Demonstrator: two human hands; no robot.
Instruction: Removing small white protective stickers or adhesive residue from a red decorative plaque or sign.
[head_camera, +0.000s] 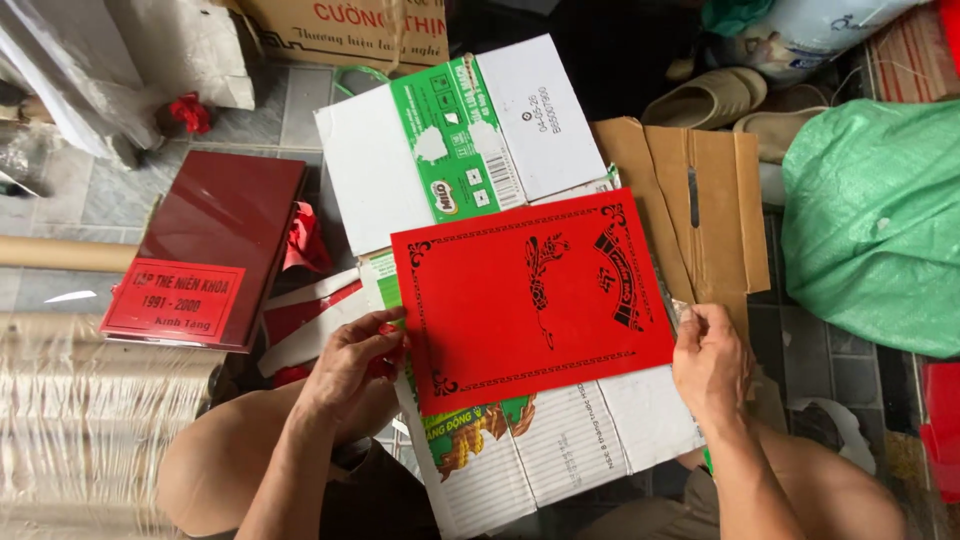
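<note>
Our left hand (352, 362) pinches the red sheet's (531, 297) lower-left edge, right hand (709, 362) grips its right corner atop the flattened white carton (380, 175); we'd best keep both 2 edges taut and level.

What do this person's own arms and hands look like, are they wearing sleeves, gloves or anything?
Both arms are bare from elbow to wrist, with no sleeves showing. The left hand and right hand are bare too: no gloves, and no watch, bracelet or ring that can be seen. Fingernails look short and plain.
</note>
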